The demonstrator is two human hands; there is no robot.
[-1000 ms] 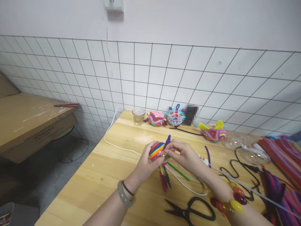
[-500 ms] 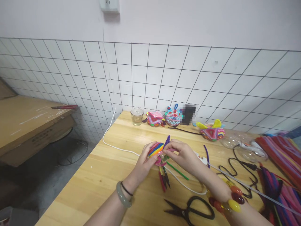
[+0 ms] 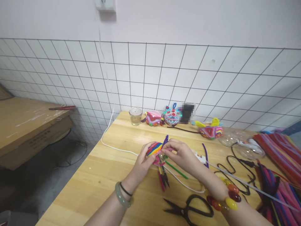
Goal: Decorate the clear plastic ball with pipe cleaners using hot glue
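My left hand [image 3: 142,163] grips a small round craft ball [image 3: 154,148] wrapped in rainbow-coloured pipe cleaners, held just above the wooden table [image 3: 101,179]. My right hand [image 3: 182,153] pinches a purple pipe cleaner [image 3: 166,141] that sticks up from the ball's right side. Loose ends in red, yellow and dark colours hang below the ball [image 3: 162,176]. A green pipe cleaner [image 3: 176,169] lies on the table under my right hand.
Black scissors [image 3: 191,208] lie near the front edge. Finished pipe-cleaner figures [image 3: 172,116] [image 3: 211,130], a glass cup [image 3: 135,116] and a white cable [image 3: 110,143] are at the back. Pipe-cleaner bundles [image 3: 279,150], black cord [image 3: 237,171] and clear domes [image 3: 249,150] fill the right.
Both hands keep hold of the ball and purple pipe cleaner; the view has tilted slightly, shifting everything a little left and up. No clear change in grip.
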